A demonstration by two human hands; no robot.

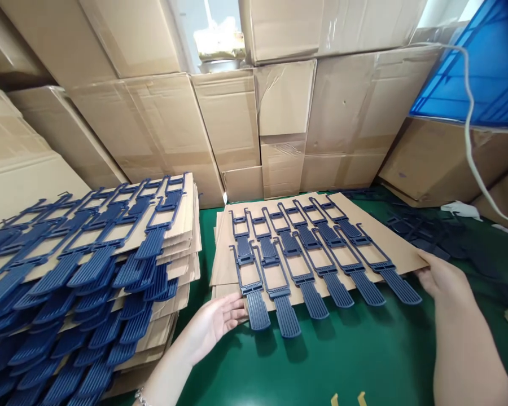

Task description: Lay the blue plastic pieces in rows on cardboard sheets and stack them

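Observation:
A flat cardboard sheet (389, 239) carries two rows of dark blue plastic frames with ribbed paddle ends (315, 301). The front row's paddles jut out past its near edge. At the near left corner, my left hand (220, 318) has its fingers closed on the sheet's edge beside the leftmost paddle. My right hand (442, 276) grips the right corner, with its fingertips partly hidden under the cardboard. Shadows of the paddles fall on the green table (347, 361), so the near edge is raised off it. More cardboard shows beneath the sheet's left side.
To the left rises a tall stack of cardboard layers (188, 237) loaded with similar blue frames. Cardboard boxes (152, 129) wall off the back. Loose dark parts (444, 231) lie at right, near a white cable (469, 124) and a blue crate (478, 73). Two yellow tips (361, 399) show at the front.

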